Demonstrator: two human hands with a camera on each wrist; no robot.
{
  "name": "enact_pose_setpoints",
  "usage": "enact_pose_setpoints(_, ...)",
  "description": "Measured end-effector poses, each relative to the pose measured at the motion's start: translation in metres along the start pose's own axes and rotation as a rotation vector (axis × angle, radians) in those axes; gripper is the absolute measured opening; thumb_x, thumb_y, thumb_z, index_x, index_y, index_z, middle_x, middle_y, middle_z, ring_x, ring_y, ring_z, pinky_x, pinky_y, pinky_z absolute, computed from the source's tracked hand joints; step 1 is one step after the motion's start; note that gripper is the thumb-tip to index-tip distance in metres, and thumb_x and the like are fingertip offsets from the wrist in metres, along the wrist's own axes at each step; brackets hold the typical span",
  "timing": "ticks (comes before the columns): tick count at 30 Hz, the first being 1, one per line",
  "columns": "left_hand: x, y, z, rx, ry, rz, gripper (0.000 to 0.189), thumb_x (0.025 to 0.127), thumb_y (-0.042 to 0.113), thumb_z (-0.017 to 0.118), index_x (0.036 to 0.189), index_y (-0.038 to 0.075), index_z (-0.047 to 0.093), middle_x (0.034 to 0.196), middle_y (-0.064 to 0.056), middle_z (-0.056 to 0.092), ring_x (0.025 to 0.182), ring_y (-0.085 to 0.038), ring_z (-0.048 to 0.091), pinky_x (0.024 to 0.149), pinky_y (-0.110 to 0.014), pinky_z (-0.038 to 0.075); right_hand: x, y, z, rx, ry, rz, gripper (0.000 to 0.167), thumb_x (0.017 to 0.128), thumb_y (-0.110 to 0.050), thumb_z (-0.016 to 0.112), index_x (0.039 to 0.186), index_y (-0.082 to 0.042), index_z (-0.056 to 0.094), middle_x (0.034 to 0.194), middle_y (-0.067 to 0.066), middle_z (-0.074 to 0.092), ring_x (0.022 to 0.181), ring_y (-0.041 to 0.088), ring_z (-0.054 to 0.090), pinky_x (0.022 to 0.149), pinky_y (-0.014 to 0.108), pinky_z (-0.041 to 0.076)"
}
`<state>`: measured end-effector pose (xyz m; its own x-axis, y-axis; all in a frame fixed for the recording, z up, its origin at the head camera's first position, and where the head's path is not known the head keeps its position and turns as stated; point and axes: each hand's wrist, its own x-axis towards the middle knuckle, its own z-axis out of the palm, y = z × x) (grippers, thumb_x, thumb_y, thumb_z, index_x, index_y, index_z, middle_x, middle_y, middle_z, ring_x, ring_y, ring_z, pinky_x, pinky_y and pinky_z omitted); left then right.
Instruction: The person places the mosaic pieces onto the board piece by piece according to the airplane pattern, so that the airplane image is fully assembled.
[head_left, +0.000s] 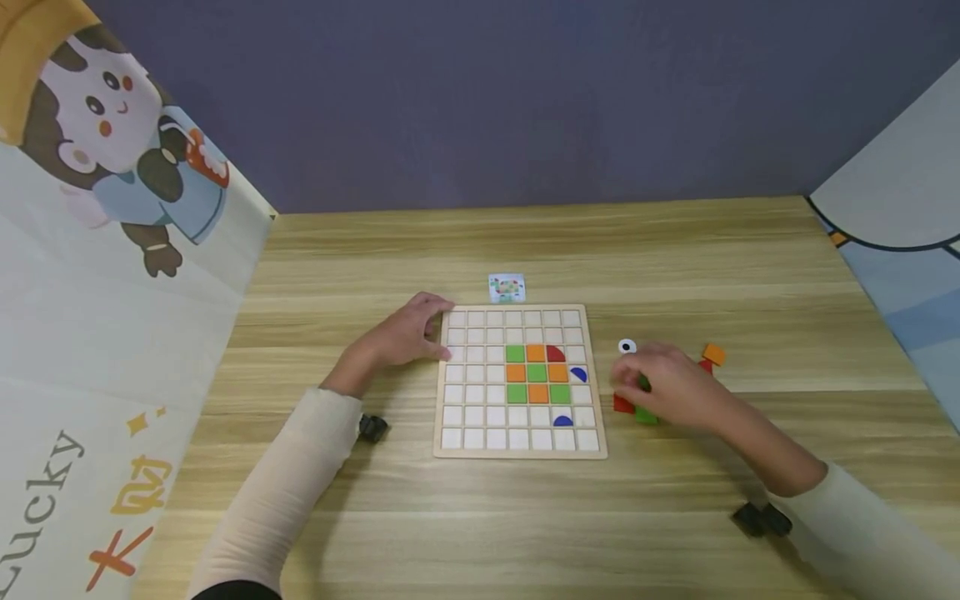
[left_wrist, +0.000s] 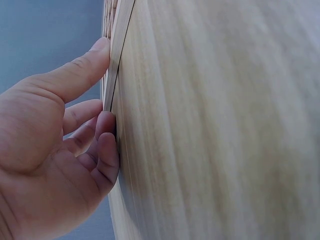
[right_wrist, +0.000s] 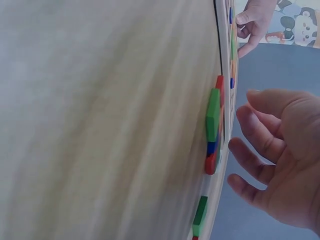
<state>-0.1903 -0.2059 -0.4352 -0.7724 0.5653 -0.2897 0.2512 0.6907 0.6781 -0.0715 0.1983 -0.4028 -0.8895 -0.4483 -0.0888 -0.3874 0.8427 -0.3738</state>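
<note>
A wooden grid board (head_left: 519, 454) lies on the table. In its cells, green and orange squares form a checkered block with a red quarter-round piece (head_left: 555, 354) at one corner. Two blue half-round pieces (head_left: 578, 375) sit apart on the board. My left hand (head_left: 408, 333) rests against the board's left edge, thumb and forefinger spread along the rim. To the right of the board, my right hand (head_left: 667, 383) hovers over loose pieces, its fingers (right_wrist: 257, 135) loosely bent with nothing between them. Below it show a red piece (head_left: 623, 404) and a green piece (head_left: 647, 415), partly hidden.
A small picture card (head_left: 507, 287) lies behind the board. Near the right hand are a white eye disc (head_left: 627, 345) and an orange square (head_left: 714, 355). A dark panel (head_left: 525, 108) stands along the table's far edge, with printed cartoon sheets at both sides.
</note>
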Motion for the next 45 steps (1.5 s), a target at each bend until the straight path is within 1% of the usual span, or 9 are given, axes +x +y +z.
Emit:
enact_pose_setpoints(5, -0.001, 0.0, 0.0, -0.003, -0.003, 0.0, 0.088, 0.087, 0.029, 0.083, 0.158, 0.013, 0.035, 0.159, -0.008, 0.032, 0.123, -0.03, 0.057, 0.107, -0.045, 0.049, -0.004, 0.003, 0.004, -0.006, -0.001, 0.007, 0.011, 0.087, -0.019, 0.082, 0.091, -0.023, 0.072, 0.076, -0.016, 0.061, 0.078, 0.007, 0.054, 0.073, 0.032, 0.048)
enact_pose_setpoints(12, -0.001, 0.001, -0.001, -0.008, -0.011, -0.007, 0.087, 0.088, 0.029, 0.082, 0.159, 0.013, 0.034, 0.16, -0.008, 0.03, 0.125, -0.031, 0.057, 0.108, -0.045, 0.049, -0.008, 0.001, 0.007, -0.067, -0.014, -0.012, 0.016, 0.083, -0.024, 0.085, 0.086, -0.027, 0.07, 0.07, -0.02, 0.054, 0.081, 0.009, 0.052, 0.079, 0.039, 0.043)
enact_pose_setpoints(16, -0.002, 0.002, -0.001, -0.011, -0.011, -0.009, 0.087, 0.088, 0.029, 0.081, 0.159, 0.013, 0.034, 0.16, -0.008, 0.03, 0.125, -0.031, 0.057, 0.108, -0.045, 0.049, -0.009, -0.001, 0.007, -0.096, -0.014, -0.017, 0.019, 0.08, -0.025, 0.087, 0.084, -0.027, 0.069, 0.069, -0.019, 0.051, 0.08, 0.011, 0.049, 0.076, 0.037, 0.039)
enact_pose_setpoints(21, -0.002, 0.002, -0.002, 0.0, -0.006, -0.005, 0.087, 0.087, 0.03, 0.082, 0.159, 0.013, 0.035, 0.16, -0.008, 0.03, 0.122, -0.029, 0.057, 0.106, -0.045, 0.049, -0.009, -0.003, 0.008, -0.129, -0.007, -0.026, 0.019, 0.079, -0.024, 0.088, 0.082, -0.028, 0.069, 0.069, -0.017, 0.051, 0.078, 0.01, 0.047, 0.075, 0.038, 0.039)
enact_pose_setpoints(25, -0.002, 0.002, -0.002, 0.006, -0.005, -0.002, 0.087, 0.087, 0.03, 0.082, 0.159, 0.013, 0.034, 0.16, -0.008, 0.03, 0.121, -0.028, 0.056, 0.105, -0.045, 0.05, -0.008, -0.003, 0.008, -0.152, -0.009, -0.027, 0.019, 0.079, -0.024, 0.088, 0.084, -0.026, 0.07, 0.073, -0.014, 0.056, 0.081, 0.014, 0.051, 0.077, 0.043, 0.043)
enact_pose_setpoints(29, -0.001, 0.002, -0.001, 0.006, -0.004, -0.002, 0.087, 0.088, 0.029, 0.082, 0.159, 0.013, 0.034, 0.16, -0.008, 0.03, 0.12, -0.028, 0.056, 0.105, -0.045, 0.049, -0.007, -0.002, 0.009, -0.164, -0.004, -0.033, 0.018, 0.079, -0.024, 0.088, 0.086, -0.024, 0.072, 0.085, -0.01, 0.066, 0.089, 0.019, 0.058, 0.083, 0.05, 0.048)
enact_pose_setpoints(38, -0.001, 0.002, -0.001, 0.012, -0.003, -0.009, 0.086, 0.088, 0.029, 0.081, 0.158, 0.013, 0.035, 0.159, -0.007, 0.031, 0.119, -0.027, 0.056, 0.104, -0.044, 0.05, -0.006, 0.0, 0.012, -0.172, 0.019, -0.074, 0.018, 0.079, -0.022, 0.087, 0.091, -0.022, 0.074, 0.099, -0.002, 0.074, 0.099, 0.027, 0.064, 0.085, 0.055, 0.051)
enact_pose_setpoints(41, -0.001, 0.002, -0.001, 0.013, -0.005, -0.012, 0.085, 0.088, 0.029, 0.081, 0.158, 0.013, 0.035, 0.159, -0.007, 0.031, 0.119, -0.027, 0.056, 0.104, -0.044, 0.05, -0.006, 0.001, 0.012, -0.16, 0.024, -0.072, 0.02, 0.078, -0.02, 0.088, 0.092, -0.022, 0.073, 0.099, -0.001, 0.073, 0.102, 0.03, 0.065, 0.087, 0.057, 0.052)
enact_pose_setpoints(45, -0.001, 0.003, -0.001, 0.012, -0.005, -0.012, 0.085, 0.088, 0.029, 0.081, 0.158, 0.013, 0.035, 0.16, -0.007, 0.03, 0.119, -0.027, 0.055, 0.104, -0.044, 0.049, -0.005, 0.001, 0.013, -0.149, 0.044, -0.078, 0.023, 0.077, -0.018, 0.088, 0.09, -0.022, 0.07, 0.092, -0.005, 0.071, 0.099, 0.028, 0.065, 0.084, 0.056, 0.052)
